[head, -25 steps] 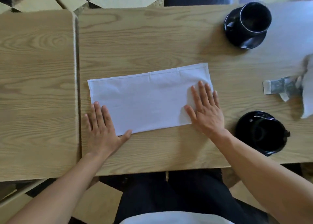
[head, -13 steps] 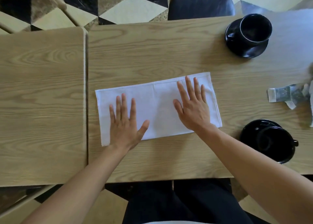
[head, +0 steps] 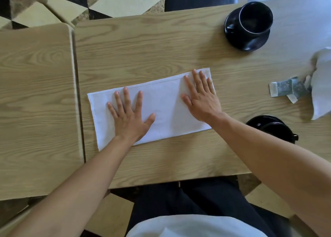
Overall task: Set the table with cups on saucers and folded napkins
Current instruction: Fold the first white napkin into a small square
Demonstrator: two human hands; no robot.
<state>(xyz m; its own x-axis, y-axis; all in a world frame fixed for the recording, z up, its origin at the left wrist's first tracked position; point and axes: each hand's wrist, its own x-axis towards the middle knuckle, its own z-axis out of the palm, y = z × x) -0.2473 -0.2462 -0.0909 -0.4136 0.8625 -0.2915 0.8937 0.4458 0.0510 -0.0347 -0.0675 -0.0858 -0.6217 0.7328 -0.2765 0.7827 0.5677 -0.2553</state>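
i see napkin [head: 164, 107] long axis running 8-to-2 o'clock; left hand [head: 129, 118] and right hand [head: 200, 100] flat, pressing its ends, grasping nothing.

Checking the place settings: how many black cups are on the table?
2: the far cup on its saucer at the far right, the near cup by the right forearm, partly hidden.

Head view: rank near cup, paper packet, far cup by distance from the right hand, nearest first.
From the right hand, flat on the napkin:
1. Near cup, on its saucer just right of the wrist, at the table's near edge.
2. Paper packet, farther right, beside a loose white cloth.
3. Far cup, on its saucer at the table's far edge.
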